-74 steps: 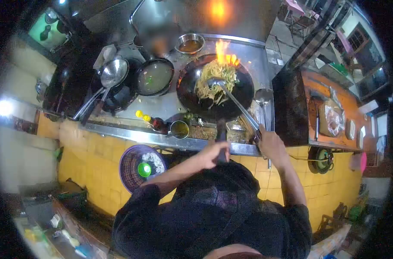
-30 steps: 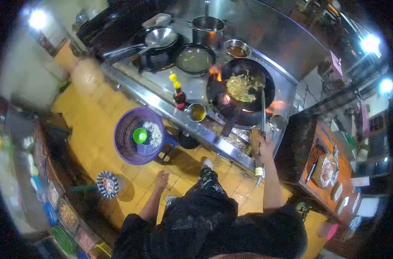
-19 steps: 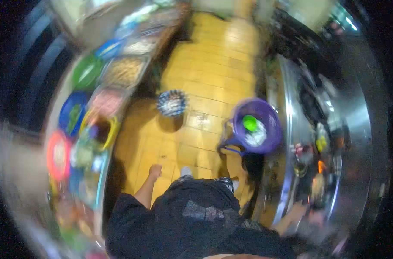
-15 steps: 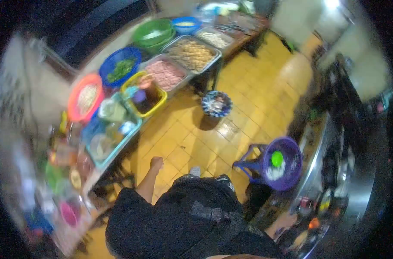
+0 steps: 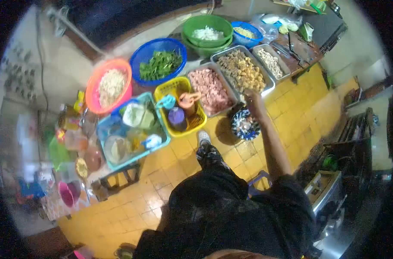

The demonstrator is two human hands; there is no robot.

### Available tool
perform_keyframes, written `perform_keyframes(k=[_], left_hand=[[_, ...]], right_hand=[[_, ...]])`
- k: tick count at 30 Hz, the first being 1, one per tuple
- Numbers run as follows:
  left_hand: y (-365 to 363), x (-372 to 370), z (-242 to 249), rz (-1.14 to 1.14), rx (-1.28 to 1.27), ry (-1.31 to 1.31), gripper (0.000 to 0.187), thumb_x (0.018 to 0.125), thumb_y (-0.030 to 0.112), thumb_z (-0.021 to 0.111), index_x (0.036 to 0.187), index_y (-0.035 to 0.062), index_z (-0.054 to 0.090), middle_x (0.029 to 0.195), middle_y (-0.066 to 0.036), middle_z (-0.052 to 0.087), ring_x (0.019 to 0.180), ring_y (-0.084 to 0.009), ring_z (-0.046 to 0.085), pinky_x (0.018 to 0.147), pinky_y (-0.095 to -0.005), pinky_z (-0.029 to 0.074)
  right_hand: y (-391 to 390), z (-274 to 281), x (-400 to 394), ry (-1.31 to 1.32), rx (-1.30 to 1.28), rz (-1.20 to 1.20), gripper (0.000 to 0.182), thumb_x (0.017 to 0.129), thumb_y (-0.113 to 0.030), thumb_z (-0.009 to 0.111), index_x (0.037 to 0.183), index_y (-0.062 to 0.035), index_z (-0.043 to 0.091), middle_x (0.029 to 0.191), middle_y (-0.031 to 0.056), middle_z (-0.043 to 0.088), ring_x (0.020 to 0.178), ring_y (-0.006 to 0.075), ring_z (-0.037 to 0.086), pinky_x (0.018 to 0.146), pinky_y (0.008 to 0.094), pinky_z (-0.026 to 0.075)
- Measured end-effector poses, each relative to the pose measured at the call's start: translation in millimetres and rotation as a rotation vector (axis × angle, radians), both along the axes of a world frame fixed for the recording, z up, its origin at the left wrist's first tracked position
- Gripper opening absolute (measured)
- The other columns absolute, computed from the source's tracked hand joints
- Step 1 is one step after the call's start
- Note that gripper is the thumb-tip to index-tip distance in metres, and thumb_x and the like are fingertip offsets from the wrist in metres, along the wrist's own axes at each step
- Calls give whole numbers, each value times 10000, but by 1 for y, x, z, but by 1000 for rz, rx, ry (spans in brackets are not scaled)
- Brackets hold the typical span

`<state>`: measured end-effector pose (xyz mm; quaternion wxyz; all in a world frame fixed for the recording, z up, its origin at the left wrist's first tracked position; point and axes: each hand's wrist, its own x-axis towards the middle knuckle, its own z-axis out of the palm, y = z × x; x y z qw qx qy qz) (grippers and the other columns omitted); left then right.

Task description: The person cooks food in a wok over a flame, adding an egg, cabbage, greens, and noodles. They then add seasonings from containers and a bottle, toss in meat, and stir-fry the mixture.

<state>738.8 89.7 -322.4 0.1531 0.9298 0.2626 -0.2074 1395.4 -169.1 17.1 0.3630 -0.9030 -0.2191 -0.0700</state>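
My right hand (image 5: 254,105) reaches forward to the near corner of a metal tray (image 5: 272,88) of browned, chunky food pieces (image 5: 247,74). Its fingers look bunched together at the edge of those pieces; whatever they may hold is hidden. Left of the hand lies a metal tray of pink raw meat pieces (image 5: 210,90). Below it, a blue-and-white patterned bowl (image 5: 245,124) with something pale inside is partly covered by my forearm. A smaller tray of pale chopped pieces (image 5: 270,61) sits farther right. My left hand is out of view.
Along the table stand a yellow basket (image 5: 192,130) with purple and orange containers, a teal tray (image 5: 119,164), an orange-pink basin (image 5: 124,69), a blue basin of green leaves (image 5: 160,65) and green bowls (image 5: 207,26). A purple stool (image 5: 260,183) stands beside me on yellow tiles.
My view has swung right and moved closer to the table. My right hand has come from the counter at the right to the browned pieces. My left hand has left the view.
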Motion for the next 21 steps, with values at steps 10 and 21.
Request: perform_keyframes(k=[10,21], left_hand=[[27,200,130,139,-202,153,271,848,257,490,1024,65,562,860,-121,611,852,-269,589,693,-394,493],[47,238,174,1318,-852,-208,355,858,178,432,1119,-62,456,1026,-205,557,888,-350,577,736,-470,501]], right_hand=[[-91,-32,267,198,-360,-440,218,751,-134,541,936,-62,630,779,221,609,781,354,595,645,437,454],[-98,-71,319,145,-280,-270,159,719,-228,609,833,-133,666,762,172,630,725,323,616,660,426,467]])
